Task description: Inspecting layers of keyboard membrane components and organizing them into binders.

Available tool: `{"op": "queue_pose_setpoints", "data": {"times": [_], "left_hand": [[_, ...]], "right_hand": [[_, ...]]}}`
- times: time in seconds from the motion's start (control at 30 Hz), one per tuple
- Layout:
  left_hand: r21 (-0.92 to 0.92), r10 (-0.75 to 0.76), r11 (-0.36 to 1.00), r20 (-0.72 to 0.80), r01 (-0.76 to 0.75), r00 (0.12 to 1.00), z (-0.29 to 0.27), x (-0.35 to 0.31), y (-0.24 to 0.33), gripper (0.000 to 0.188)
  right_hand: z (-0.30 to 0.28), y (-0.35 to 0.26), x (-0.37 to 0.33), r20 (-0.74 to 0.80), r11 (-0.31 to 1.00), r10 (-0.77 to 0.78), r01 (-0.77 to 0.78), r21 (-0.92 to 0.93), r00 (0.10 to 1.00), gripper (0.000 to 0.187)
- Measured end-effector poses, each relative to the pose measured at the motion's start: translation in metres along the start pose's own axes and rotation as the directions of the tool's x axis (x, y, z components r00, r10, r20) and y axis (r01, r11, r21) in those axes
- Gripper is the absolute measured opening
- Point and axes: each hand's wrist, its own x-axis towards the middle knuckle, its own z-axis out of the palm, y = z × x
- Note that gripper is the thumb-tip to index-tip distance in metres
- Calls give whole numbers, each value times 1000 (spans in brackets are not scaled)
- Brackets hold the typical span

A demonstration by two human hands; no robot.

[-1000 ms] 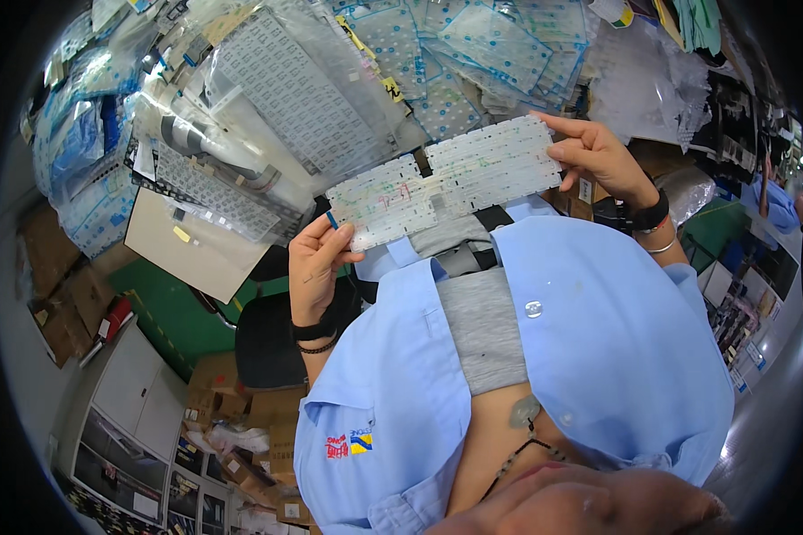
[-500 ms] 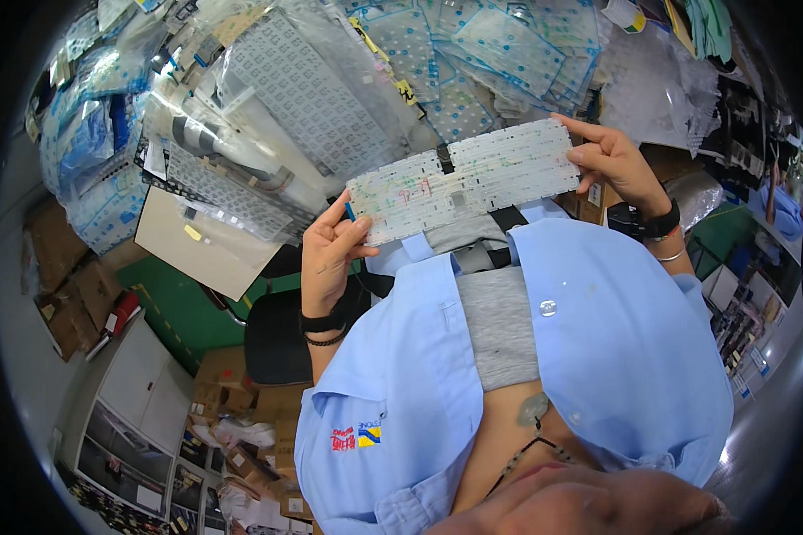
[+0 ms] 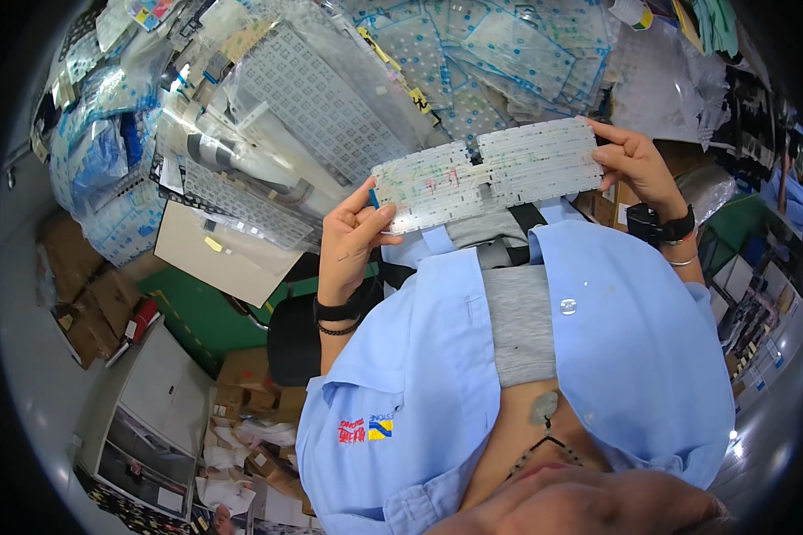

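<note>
Between my two hands I hold a thin, pale keyboard plate [image 3: 531,169], a long rectangle full of small slots. Reddish handwritten marks and faint greenish traces show on its face, with a dark notch near the middle of its far edge. My left hand [image 3: 352,236] pinches the left end between thumb and fingers, beside a small blue tab [image 3: 373,198]. At the other end, my right hand [image 3: 638,169] grips the plate near its corner, thumb on the face. The plate is raised in front of my body, slightly tilted.
Beyond the plate lie bagged keyboard sheets [image 3: 308,98] and a heap of clear bags with blue dots [image 3: 509,53]. A beige board [image 3: 223,254] juts out at the left. Cardboard boxes [image 3: 245,370], a white cabinet [image 3: 156,374] and a black chair [image 3: 292,343] stand lower left.
The whole view has shifted, so the surroundings sit a little further right. Both hands still hold the plate, and its tilt has altered slightly.
</note>
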Motion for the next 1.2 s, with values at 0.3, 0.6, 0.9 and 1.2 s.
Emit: {"op": "queue_pose_setpoints", "data": {"times": [0.3, 0.6, 0.9, 1.2], "left_hand": [[48, -5, 999, 55, 2, 998, 2, 13, 16, 59], [59, -7, 998, 108, 0, 994, 3, 21, 27, 59], [46, 7, 999, 119, -12, 993, 8, 35, 31, 55], [54, 24, 998, 189, -35, 982, 16, 56, 38, 44]], "right_hand": [[0, 2, -5, -69, 999, -12, 15, 32, 998, 51], [-4, 5, -6, -117, 996, -6, 16, 86, 993, 46], [-16, 10, 0, -174, 991, -30, 51, 121, 984, 32], [-45, 21, 8, -223, 987, -21, 56, 150, 975, 30]]}}
